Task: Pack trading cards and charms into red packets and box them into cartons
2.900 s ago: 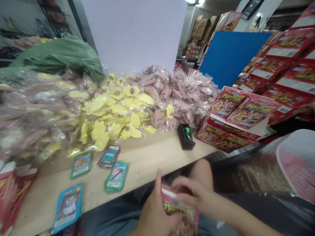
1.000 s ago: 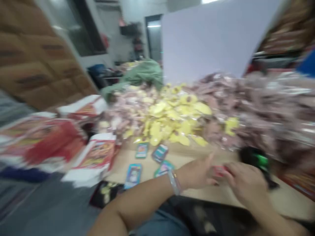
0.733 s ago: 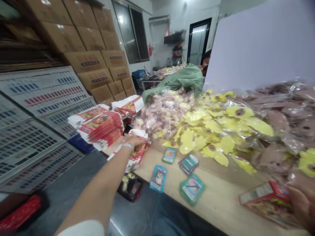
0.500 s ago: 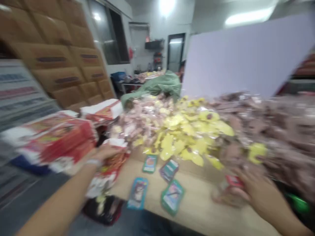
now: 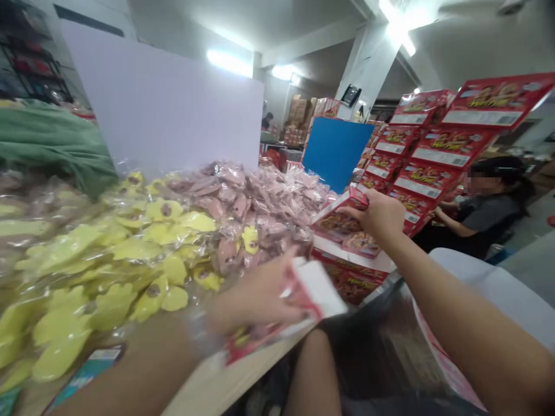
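Observation:
My left hand (image 5: 260,292) is closed on a flat, unfolded red and white carton (image 5: 299,300), held over the near edge of the wooden table (image 5: 203,387); the hand is smeared by motion. My right hand (image 5: 379,214) reaches forward and grips a filled red box (image 5: 342,209), holding it just above the stack of red boxes (image 5: 351,254) at the table's right end. Piles of bagged yellow toys (image 5: 130,254) and pink toys (image 5: 255,199) lie behind my left hand.
A tall wall of red boxes (image 5: 437,156) rises at right, with another person (image 5: 481,202) seated beside it. A white board (image 5: 165,110) and a blue board (image 5: 336,150) stand behind the piles. A green cloth (image 5: 47,141) lies far left. A card (image 5: 87,372) rests near the table's front.
My view has swung from the left side of the table to the right. My left hand came back from the flat carton stack with one carton. My right hand carried the filled box to the stack.

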`<state>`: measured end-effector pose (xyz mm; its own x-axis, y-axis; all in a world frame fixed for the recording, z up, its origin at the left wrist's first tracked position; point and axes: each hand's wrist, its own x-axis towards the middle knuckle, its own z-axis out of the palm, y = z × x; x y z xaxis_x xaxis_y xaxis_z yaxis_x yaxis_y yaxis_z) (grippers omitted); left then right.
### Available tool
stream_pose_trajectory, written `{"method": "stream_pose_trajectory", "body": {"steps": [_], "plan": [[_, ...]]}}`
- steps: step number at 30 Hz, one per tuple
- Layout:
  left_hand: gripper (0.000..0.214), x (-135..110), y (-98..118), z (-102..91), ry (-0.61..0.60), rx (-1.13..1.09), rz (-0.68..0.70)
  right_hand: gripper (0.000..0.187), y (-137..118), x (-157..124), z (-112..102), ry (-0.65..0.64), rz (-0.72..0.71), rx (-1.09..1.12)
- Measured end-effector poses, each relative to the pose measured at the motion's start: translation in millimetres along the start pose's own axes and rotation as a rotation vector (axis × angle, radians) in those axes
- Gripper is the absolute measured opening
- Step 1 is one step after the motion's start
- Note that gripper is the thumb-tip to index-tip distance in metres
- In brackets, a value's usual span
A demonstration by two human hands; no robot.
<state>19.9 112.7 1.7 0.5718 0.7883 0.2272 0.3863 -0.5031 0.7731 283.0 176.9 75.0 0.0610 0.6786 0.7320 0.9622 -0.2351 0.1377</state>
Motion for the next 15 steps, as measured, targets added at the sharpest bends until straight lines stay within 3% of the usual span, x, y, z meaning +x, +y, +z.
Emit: {"method": "stream_pose_trajectory", "body": {"steps": [3, 6, 10, 13, 15], "plan": [[0.098, 93, 16, 56.0, -0.276, 0.244, 0.1, 0.073, 33, 20, 27, -0.003, -0.097, -0.065], [0.095, 142, 14, 83.5, -0.383, 0.319, 0.07, 0.072, 48, 25, 44, -0.003, -0.158, -0.113], [0.093, 138, 3, 80.8, -0.416, 0.386, 0.087, 0.068, 49, 26, 53, 0.013, -0.266, -0.143], [0.09, 132, 1, 79.4, -0.441, 0.407, 0.097, 0.065, 33, 22, 70, -0.048, -0.375, -0.112], [0.088, 133, 1, 81.6, -0.449, 0.407, 0.091, 0.064, 23, 23, 85, -0.082, -0.37, -0.086]]}}
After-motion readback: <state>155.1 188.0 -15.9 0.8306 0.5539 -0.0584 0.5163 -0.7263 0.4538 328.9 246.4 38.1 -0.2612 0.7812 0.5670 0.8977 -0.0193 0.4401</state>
